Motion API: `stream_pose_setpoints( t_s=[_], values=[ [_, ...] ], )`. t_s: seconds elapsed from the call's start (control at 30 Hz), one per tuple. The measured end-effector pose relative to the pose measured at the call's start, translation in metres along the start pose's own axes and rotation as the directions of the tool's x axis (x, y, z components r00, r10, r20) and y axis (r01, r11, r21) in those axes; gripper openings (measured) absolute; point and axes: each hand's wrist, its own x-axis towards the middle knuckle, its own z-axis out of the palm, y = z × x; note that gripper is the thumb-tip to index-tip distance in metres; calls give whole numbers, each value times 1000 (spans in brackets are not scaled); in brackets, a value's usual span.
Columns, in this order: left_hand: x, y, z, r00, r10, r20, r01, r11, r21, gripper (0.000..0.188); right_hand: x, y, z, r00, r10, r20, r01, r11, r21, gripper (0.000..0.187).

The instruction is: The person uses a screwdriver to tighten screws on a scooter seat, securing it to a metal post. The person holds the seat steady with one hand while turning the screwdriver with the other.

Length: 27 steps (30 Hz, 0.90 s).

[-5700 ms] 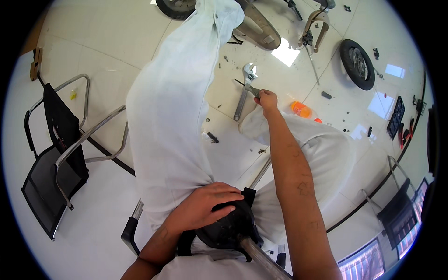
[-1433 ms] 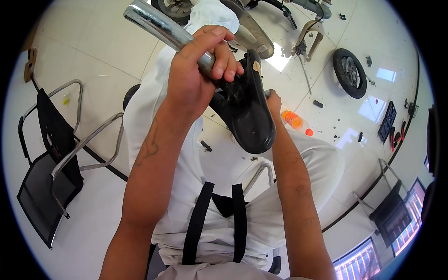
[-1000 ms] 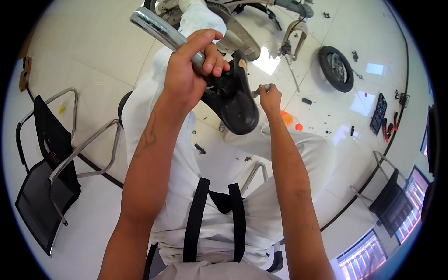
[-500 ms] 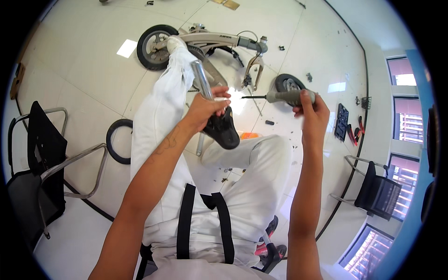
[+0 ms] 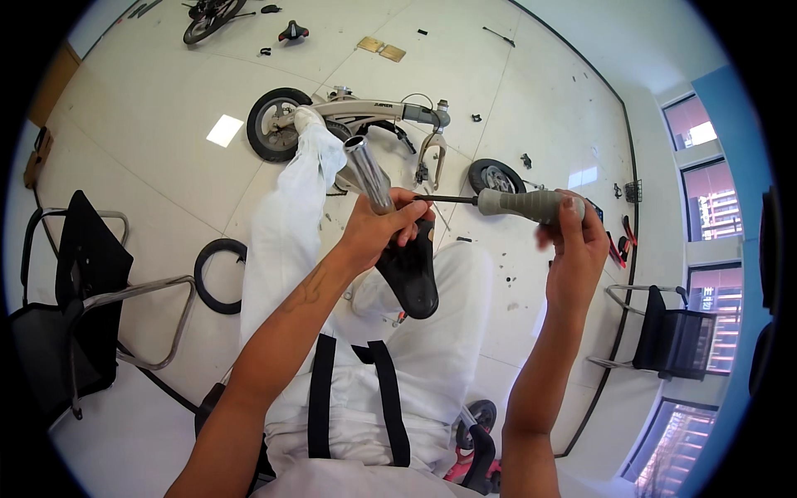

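Observation:
My left hand is closed around a black bicycle saddle at the base of its shiny metal seat post. The post points up and away, its open end toward me, while the saddle's nose hangs over my lap. In my right hand is a screwdriver with a thick grey handle, gripped near the butt end. Its dark shaft lies level, and the tip is at the fingertips of my left hand beside the saddle clamp. Whether it sits in a screw is hidden by the fingers.
Beyond my foot a beige folding bike frame lies on the tiled floor. A loose wheel is right of it, a black tyre left of my leg. Chairs stand at left and right. Another saddle lies far off.
The screwdriver tip has come up to my left fingers, where a gap was before. The saddle and post have tilted, bringing the post's open end into sight. The view has shifted farther out.

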Motion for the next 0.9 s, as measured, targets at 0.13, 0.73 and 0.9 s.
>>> stream_pose_setpoints(
  t_s=[0.13,0.73,0.9],
  values=[
    [-27,9,16,998,59,29,-55,991,-118,17,-21,-16,-17,998,-65,-3,65,995,76,33],
    [-96,24,47,966,178,188,-82,899,-430,24,-85,-49,-53,932,-361,29,355,926,128,57],
    [-99,21,46,980,162,111,-94,883,-460,30,-90,-54,-48,904,-416,99,410,909,73,60]
  ],
)
